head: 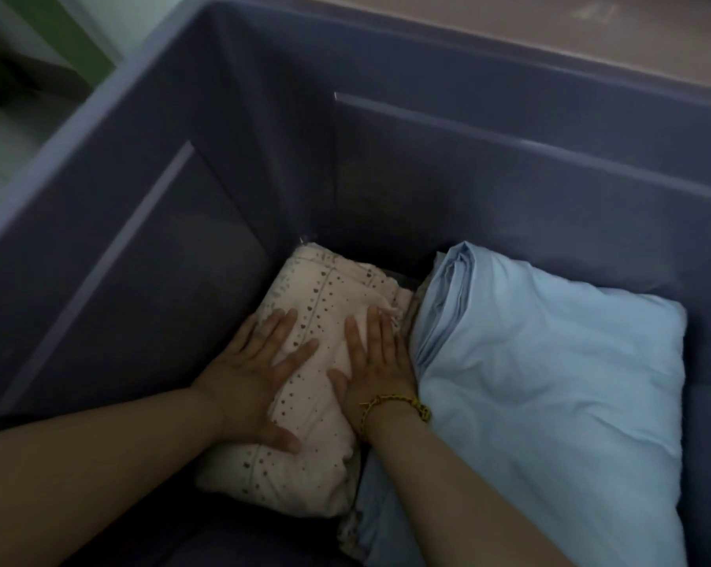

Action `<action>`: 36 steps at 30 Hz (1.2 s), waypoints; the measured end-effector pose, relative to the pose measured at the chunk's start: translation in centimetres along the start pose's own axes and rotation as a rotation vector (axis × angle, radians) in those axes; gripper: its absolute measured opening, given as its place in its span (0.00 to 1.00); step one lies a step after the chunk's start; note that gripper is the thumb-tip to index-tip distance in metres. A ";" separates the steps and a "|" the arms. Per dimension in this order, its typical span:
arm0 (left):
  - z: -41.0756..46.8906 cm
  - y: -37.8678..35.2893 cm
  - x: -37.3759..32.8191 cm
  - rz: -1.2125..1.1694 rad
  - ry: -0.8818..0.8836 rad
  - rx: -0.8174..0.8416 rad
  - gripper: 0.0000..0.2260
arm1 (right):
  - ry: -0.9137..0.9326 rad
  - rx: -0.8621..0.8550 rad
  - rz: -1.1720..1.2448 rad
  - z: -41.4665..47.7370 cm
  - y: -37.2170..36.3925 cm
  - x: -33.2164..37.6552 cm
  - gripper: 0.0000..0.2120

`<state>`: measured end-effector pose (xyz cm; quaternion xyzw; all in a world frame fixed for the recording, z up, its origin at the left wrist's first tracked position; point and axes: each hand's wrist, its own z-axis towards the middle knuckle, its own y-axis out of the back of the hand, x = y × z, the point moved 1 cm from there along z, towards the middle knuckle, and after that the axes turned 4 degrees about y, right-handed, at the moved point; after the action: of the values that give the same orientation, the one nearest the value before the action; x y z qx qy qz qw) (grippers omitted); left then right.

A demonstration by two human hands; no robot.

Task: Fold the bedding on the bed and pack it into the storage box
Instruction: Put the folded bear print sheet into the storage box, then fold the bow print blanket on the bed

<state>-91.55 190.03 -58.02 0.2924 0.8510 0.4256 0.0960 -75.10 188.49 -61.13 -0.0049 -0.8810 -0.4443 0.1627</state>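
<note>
1 storage box, grey-blue, fills frame. Inside: 2 folded items. Cream dotted bedding at centre-bottom, touching light-blue bedding at lower right. 2 hands: left hand & right hand both flat, fingers spread, pressing on cream bundle, gripping nothing. 1 yellow bracelet on right wrist.

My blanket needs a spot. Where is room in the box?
Bare floor shows near left, between dotted bundle and storage box wall; a thin strip right of the blue bedding. The middle is crowded: left hand and right hand press the bundle.
</note>
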 end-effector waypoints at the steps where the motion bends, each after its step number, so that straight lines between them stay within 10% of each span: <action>1: 0.0 -0.5 -0.4 -0.029 0.013 0.067 0.50 | 0.000 0.005 -0.004 0.0 0.0 0.0 0.29; 14: -0.2 2.5 -1.9 -0.041 0.168 0.237 0.48 | -0.013 0.129 -0.035 -1.0 2.5 0.9 0.31; 24: -10.5 8.7 -1.3 -0.990 0.512 -0.051 0.15 | -0.014 -0.077 0.164 -9.2 12.9 4.1 0.15; 36: -35.6 27.1 8.5 -1.274 0.959 -0.533 0.09 | 0.180 -0.151 0.233 -25.2 34.7 19.1 0.12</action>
<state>-101.85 183.79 -14.07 -0.4888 0.6731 0.5549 0.0118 -80.80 187.11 -14.57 -0.0792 -0.8204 -0.4861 0.2905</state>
